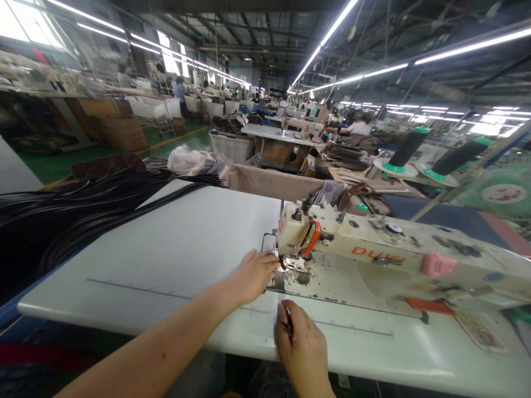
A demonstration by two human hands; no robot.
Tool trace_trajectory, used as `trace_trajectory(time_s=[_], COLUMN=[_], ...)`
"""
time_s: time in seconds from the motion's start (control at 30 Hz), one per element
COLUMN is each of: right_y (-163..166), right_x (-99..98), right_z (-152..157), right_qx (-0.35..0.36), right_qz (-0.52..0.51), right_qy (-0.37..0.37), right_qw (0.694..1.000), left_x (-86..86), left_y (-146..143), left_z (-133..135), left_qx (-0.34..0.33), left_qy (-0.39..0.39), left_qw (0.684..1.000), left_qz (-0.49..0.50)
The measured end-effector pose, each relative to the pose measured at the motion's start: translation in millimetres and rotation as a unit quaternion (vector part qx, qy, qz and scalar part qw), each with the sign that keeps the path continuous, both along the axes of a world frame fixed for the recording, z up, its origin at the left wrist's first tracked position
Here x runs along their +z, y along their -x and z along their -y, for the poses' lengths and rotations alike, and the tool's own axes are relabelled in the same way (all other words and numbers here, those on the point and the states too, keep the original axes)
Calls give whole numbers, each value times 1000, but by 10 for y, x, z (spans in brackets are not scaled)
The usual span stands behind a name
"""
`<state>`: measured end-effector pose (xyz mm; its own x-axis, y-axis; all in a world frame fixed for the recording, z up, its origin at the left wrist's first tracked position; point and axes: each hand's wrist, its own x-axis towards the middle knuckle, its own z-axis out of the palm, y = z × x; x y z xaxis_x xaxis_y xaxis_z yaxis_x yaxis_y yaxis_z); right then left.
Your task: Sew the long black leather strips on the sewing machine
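A cream industrial sewing machine lies across the right half of a white table. My left hand reaches to its presser foot, fingertips at the needle area; I cannot see what they touch. My right hand rests near the table's front edge, fingers closed around a small dark tool or strip that I cannot name. A pile of long black straps covers the table's left end.
Two dark thread cones stand behind the machine. A clear plastic bag lies at the table's far edge. Further back are more sewing tables, white bins, cardboard boxes and other people at work. A green floor aisle runs at the left.
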<state>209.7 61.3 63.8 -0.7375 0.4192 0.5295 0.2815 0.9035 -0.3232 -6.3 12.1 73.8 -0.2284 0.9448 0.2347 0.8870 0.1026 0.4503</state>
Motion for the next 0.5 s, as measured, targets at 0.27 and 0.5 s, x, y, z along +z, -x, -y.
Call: trace_trajectory(time_s=[0.27, 0.5], right_y=[1, 28], right_x=[-20, 33], right_z=[3, 30], right_qx=[-5, -11], right_qz=[-8, -30], right_qy=[-16, -27], right_qw=[1000, 999], left_x=[39, 113], left_y=[445, 553], left_z=[-546, -634], left_qx=[-48, -66], left_qy=[-35, -32], left_qw=[998, 997], left_qz=[31, 6])
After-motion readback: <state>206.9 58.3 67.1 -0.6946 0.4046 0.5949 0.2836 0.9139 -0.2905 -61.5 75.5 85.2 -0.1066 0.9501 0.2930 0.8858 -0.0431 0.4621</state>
